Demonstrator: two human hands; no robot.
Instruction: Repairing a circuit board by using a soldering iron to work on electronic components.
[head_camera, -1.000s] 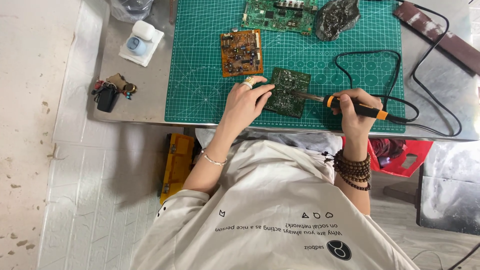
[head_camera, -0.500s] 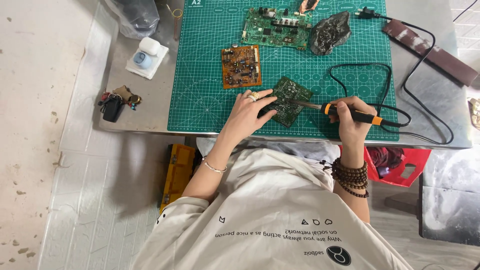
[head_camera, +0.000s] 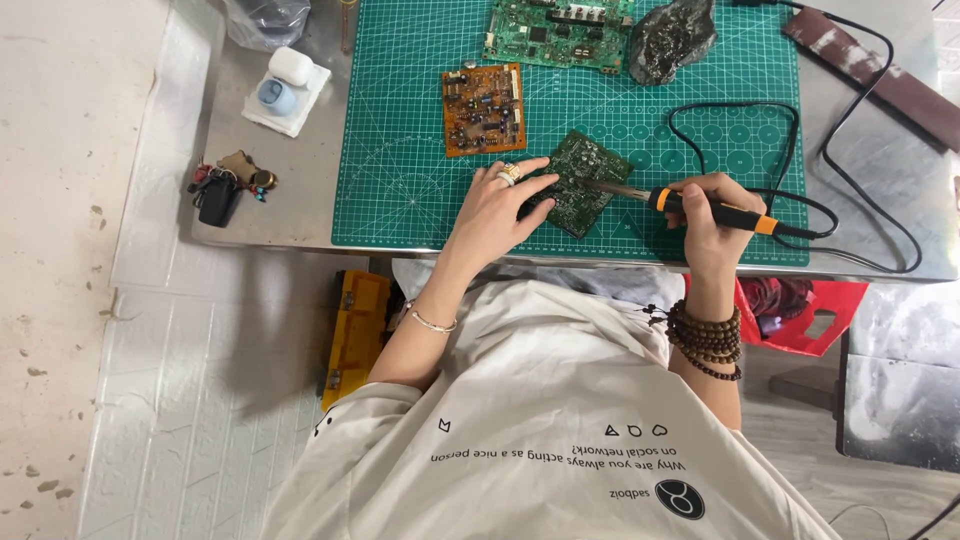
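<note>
— Green cutting mat (head_camera: 420, 130) is covering most of the steel table (head_camera: 300, 180), right?

— Yes. Near its front edge, a dark green circuit board (head_camera: 585, 180) is lying tilted.

— What are the hands doing?

— Left hand (head_camera: 500, 205) is pressing flat on the board's left side, fingers spread. Right hand (head_camera: 705, 215) is gripping an orange-handled soldering iron (head_camera: 700, 205), fingers wrapped tight, tip touching the board.

— Anything farther away?

— An orange board (head_camera: 483, 108) is sitting just beyond.
</note>
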